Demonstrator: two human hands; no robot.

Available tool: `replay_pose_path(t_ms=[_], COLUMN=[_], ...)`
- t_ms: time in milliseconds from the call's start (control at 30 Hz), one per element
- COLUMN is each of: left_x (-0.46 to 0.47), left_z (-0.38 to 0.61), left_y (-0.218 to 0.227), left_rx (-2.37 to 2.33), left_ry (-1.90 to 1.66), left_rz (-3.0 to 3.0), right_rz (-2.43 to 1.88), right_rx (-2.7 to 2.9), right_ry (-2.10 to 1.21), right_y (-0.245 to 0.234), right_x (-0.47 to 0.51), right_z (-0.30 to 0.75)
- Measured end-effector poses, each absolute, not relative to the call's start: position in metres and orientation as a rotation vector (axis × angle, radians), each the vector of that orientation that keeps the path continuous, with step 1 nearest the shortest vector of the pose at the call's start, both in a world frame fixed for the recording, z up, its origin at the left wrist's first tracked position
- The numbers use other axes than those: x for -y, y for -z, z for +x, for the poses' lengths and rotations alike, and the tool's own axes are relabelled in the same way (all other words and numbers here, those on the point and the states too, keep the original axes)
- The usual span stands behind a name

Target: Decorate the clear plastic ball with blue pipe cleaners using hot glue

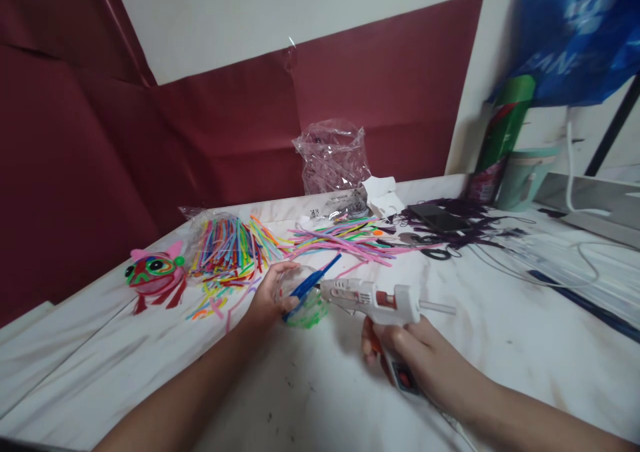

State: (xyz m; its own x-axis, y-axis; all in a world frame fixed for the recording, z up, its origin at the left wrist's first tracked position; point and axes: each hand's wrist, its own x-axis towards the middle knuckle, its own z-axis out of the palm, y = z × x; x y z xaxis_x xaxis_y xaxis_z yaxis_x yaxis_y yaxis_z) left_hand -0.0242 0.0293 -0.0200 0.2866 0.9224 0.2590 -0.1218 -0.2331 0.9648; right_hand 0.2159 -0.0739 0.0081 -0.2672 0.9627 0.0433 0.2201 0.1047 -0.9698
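Note:
My right hand (405, 345) is wrapped round the handle of a white hot glue gun (380, 300), with a clear glue stick (437, 307) poking out of its back. The nozzle points left and meets or nearly meets some blue pipe cleaners (313, 284). My left hand (273, 297) is closed round a clear, rounded plastic piece (295, 280) with the blue strips across it. Green material (311, 311) shows along its lower side. Whether the nozzle touches the strips I cannot tell.
Left stands a colourful frog-like figure (155, 275). Behind are a bag of pipe cleaners (225, 242), loose strips (345, 239), a crumpled clear bag (334, 159) and black scissors (435, 253). To the right are a phone (440, 217), a green cup (525, 179) and cables.

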Motion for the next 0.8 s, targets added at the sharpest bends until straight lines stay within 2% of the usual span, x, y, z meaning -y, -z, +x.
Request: replay_pose_path(t_ms=[267, 467, 800], left_x=[-0.0312, -0.032, -0.0328], left_z=[-0.0264, -0.026, -0.0287], left_y=[0.0229, 0.0234, 0.0237], left_rx=[-0.767, -0.787, -0.76], left_ry=[-1.155, -1.186, -1.17], left_rz=[1.454, 1.484, 1.488], right_rz=[-1.306, -1.19, -1.263], right_rx=[1.497, 1.51, 1.447], right_ry=[-1.3, -1.327, -1.331], right_y=[-0.0105, -0.0095, -0.0048], right_x=[0.0699, 0.0719, 0.0647], right_z=[0.2188, 0.2172, 0.2211])
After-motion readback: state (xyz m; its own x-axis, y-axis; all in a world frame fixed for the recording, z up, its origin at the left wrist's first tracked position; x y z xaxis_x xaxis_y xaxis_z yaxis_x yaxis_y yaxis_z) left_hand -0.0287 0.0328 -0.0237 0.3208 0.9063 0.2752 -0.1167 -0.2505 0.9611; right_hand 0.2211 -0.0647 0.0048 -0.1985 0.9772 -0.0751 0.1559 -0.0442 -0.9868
